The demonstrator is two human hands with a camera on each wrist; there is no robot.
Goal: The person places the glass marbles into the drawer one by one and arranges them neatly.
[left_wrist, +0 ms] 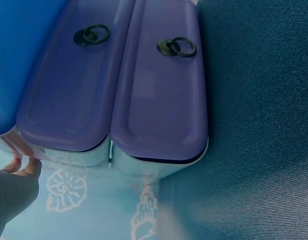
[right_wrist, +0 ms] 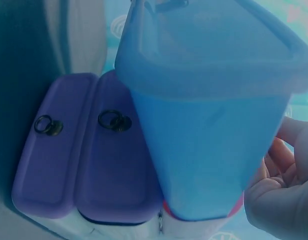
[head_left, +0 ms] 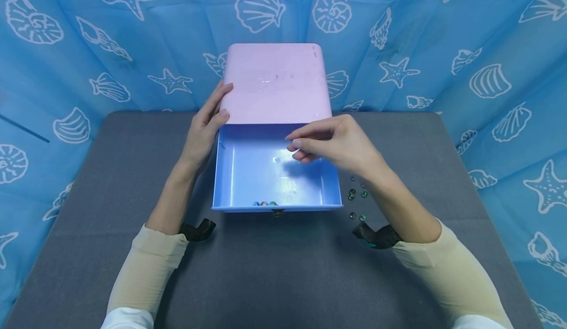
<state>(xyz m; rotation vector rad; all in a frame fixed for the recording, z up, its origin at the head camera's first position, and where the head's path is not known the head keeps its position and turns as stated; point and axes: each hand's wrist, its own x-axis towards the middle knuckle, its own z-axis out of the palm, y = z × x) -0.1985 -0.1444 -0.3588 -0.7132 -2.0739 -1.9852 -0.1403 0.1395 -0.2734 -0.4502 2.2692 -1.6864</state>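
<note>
A small drawer cabinet (head_left: 274, 83) with a pink top stands at the back of the table, its blue top drawer (head_left: 276, 181) pulled out. Three or so colourful marbles (head_left: 264, 203) lie along the drawer's front wall inside. My left hand (head_left: 204, 127) rests against the cabinet's left side, fingertips and thumb touching its edge. Over the drawer's right half hovers my right hand (head_left: 334, 142), thumb and fingertips drawn close together; whether anything is between them is hidden. Two purple drawers (left_wrist: 164, 95) with ring pulls sit closed below, in both wrist views.
Several greenish glass marbles (head_left: 364, 194) lie on the grey tablecloth (head_left: 283, 270), right of the drawer near the right forearm. A blue curtain (head_left: 168, 34) with white shell prints hangs behind the cabinet. A small metal clasp (head_left: 277, 213) is on the drawer front.
</note>
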